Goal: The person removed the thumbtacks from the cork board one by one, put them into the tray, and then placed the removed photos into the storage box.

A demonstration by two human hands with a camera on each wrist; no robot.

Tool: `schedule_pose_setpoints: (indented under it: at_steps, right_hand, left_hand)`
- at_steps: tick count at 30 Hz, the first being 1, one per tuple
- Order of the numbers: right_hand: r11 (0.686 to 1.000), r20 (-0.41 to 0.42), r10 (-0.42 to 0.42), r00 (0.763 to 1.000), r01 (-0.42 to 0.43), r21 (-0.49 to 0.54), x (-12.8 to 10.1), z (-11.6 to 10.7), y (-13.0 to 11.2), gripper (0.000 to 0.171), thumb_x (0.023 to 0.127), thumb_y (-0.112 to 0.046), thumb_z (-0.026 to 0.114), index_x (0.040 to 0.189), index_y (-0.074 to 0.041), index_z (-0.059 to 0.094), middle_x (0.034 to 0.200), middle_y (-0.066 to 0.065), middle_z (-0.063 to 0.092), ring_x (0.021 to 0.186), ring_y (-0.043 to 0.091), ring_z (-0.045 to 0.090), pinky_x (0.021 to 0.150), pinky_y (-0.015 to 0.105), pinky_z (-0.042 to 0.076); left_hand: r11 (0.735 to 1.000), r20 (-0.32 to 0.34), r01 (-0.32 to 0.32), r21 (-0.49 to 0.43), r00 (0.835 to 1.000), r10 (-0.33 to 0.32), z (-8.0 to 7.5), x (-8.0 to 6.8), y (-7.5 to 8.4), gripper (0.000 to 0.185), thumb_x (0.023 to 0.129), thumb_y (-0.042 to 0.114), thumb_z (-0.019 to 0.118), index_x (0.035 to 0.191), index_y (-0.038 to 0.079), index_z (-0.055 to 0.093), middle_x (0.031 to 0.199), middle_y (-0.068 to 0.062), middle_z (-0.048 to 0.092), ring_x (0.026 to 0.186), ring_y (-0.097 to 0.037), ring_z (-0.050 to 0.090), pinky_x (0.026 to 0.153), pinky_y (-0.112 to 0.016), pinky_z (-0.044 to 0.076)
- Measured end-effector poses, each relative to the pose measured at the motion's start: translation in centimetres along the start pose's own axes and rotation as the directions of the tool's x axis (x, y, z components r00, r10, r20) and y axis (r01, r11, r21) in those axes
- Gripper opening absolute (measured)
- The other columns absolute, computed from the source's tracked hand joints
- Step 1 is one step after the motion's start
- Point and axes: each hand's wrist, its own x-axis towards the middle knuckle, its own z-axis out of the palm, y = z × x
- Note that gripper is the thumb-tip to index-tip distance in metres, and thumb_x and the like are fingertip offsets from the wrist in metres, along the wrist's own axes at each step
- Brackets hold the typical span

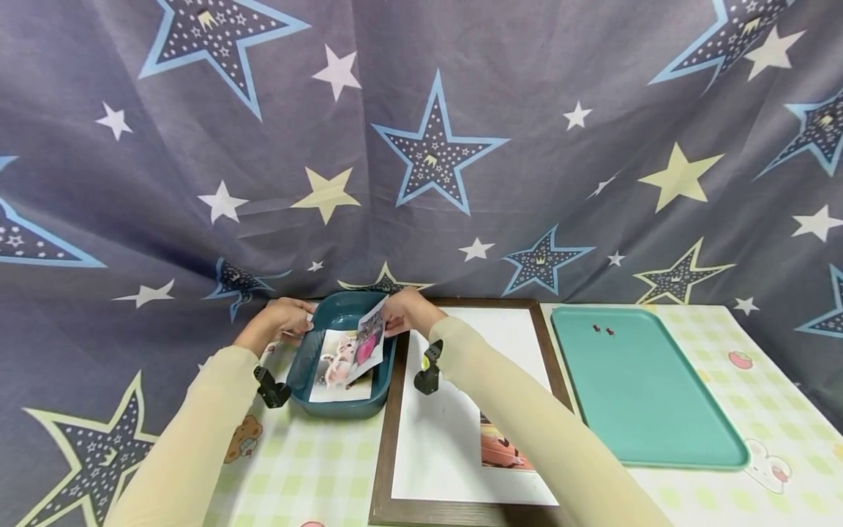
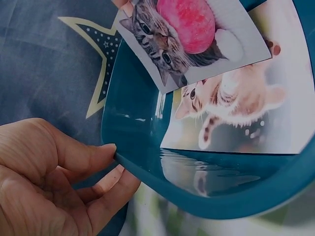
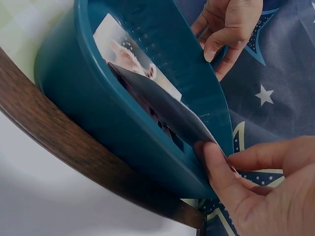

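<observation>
The dark teal tray (image 1: 342,399) stands on the counter (image 1: 316,468) near its far left corner, its right side just beside the left rail of the brown wooden frame (image 1: 388,446).

The left hand (image 1: 283,320) grips the tray's far left rim, thumb over the edge and fingers curled beneath (confirmed in the left wrist view).

The right hand (image 1: 405,311) pinches the far corner of a cat photo with a pink hat (image 1: 369,344), thumb (image 3: 219,172) and fingers closed on the paper. This photo is tilted, its lower end down inside the tray and its upper end above the far right rim.

A second photo, of a light kitten (image 1: 337,366), lies flat on the tray floor, partly under the first.

Inside the frame is a white board (image 1: 454,439) with a small reddish picture (image 1: 503,450) towards its near edge.

A light green tray (image 1: 645,410) lies towards the counter's right edge, carrying two small dark objects (image 1: 602,329) near its far end; their kind cannot be determined.
</observation>
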Motion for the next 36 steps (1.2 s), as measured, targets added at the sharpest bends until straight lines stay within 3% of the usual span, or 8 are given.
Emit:
schedule_pose_setpoints:
  at_steps: [2,6,11,18,20,25,30,36]
  right_hand:
    - [1.0,0.001,-0.011,1.0,0.011,-0.02,-2.9,-0.1,-0.5,0.024,0.086,0.019,0.049,0.106,0.007,0.053,0.091,0.017,0.055,0.078,0.028,0.062,0.087,0.038,0.062]
    - [0.998,0.008,-0.024,1.0,0.024,-0.05,-4.2,-0.1,-0.7,0.023,0.087,0.016,0.048,0.107,0.006,0.053,0.093,0.017,0.056,0.079,0.026,0.062,0.088,0.037,0.062]
    - [0.999,0.033,-0.002,0.999,0.004,-0.054,-2.8,0.4,-0.8,0.058,0.089,0.017,0.051,0.145,0.006,0.041,0.127,0.029,0.058,0.106,0.036,0.066,0.089,0.043,0.062]
    - [0.999,0.076,0.032,0.997,-0.028,-0.046,9.4,1.7,2.4,0.048,0.084,0.02,0.056,0.127,0.0,0.059,0.112,0.025,0.061,0.093,0.037,0.065,0.071,0.041,0.064]
    - [0.998,0.06,0.026,0.998,-0.022,-0.06,10.0,2.1,2.8,0.045,0.085,0.019,0.052,0.126,0.002,0.058,0.106,0.023,0.059,0.089,0.035,0.064,0.068,0.04,0.064]
    - [0.999,0.075,0.032,0.997,-0.03,-0.017,7.9,2.1,2.4,0.049,0.087,0.02,0.055,0.133,0.006,0.055,0.104,0.028,0.061,0.088,0.038,0.065,0.068,0.043,0.064]
    - [0.999,0.102,0.043,0.994,-0.043,0.001,7.2,2.3,2.3,0.072,0.084,0.023,0.06,0.15,0.001,0.04,0.096,0.03,0.062,0.083,0.039,0.068,0.07,0.045,0.064]
    - [0.999,0.105,0.019,0.994,-0.015,-0.037,5.4,2.5,2.1,0.042,0.085,0.022,0.06,0.125,0.008,0.059,0.096,0.026,0.063,0.084,0.037,0.069,0.072,0.046,0.064]
  left_hand:
    - [1.0,-0.004,0.007,-0.004,1.0,-0.007,0.1,0.0,0.0,0.053,0.094,-0.005,0.054,0.146,-0.007,0.044,0.107,-0.013,0.058,0.092,-0.02,0.057,0.093,-0.045,0.058]
    - [1.0,-0.012,0.015,-0.006,1.0,-0.015,0.1,0.0,0.1,0.053,0.093,-0.005,0.054,0.146,-0.007,0.044,0.11,-0.014,0.059,0.095,-0.022,0.058,0.095,-0.045,0.058]
    - [1.0,-0.008,-0.002,-0.004,1.0,0.002,0.1,-0.1,0.1,0.055,0.093,-0.004,0.053,0.147,-0.008,0.042,0.092,-0.006,0.056,0.084,-0.017,0.054,0.081,-0.037,0.06]
    - [1.0,-0.009,0.002,-0.009,1.0,-0.002,0.0,-0.2,0.0,0.055,0.093,-0.004,0.053,0.147,-0.008,0.041,0.095,-0.006,0.057,0.086,-0.018,0.055,0.078,-0.035,0.059]
    - [1.0,-0.007,0.006,-0.01,1.0,-0.006,0.0,-0.2,0.0,0.055,0.094,-0.004,0.054,0.147,-0.007,0.041,0.095,-0.006,0.057,0.086,-0.018,0.054,0.076,-0.034,0.058]
    - [1.0,0.0,-0.004,-0.007,1.0,0.004,0.0,-0.2,0.0,0.053,0.093,-0.004,0.054,0.145,-0.008,0.042,0.088,-0.003,0.051,0.079,-0.015,0.051,0.07,-0.03,0.056]
    - [1.0,-0.008,0.003,-0.007,1.0,-0.003,0.1,-0.1,0.0,0.053,0.093,-0.004,0.054,0.144,-0.007,0.043,0.093,-0.006,0.05,0.079,-0.016,0.051,0.07,-0.03,0.055]
    - [1.0,-0.023,0.013,0.002,1.0,-0.013,0.2,0.0,0.0,0.053,0.093,-0.005,0.055,0.145,-0.006,0.045,0.105,-0.012,0.052,0.086,-0.018,0.053,0.072,-0.031,0.058]
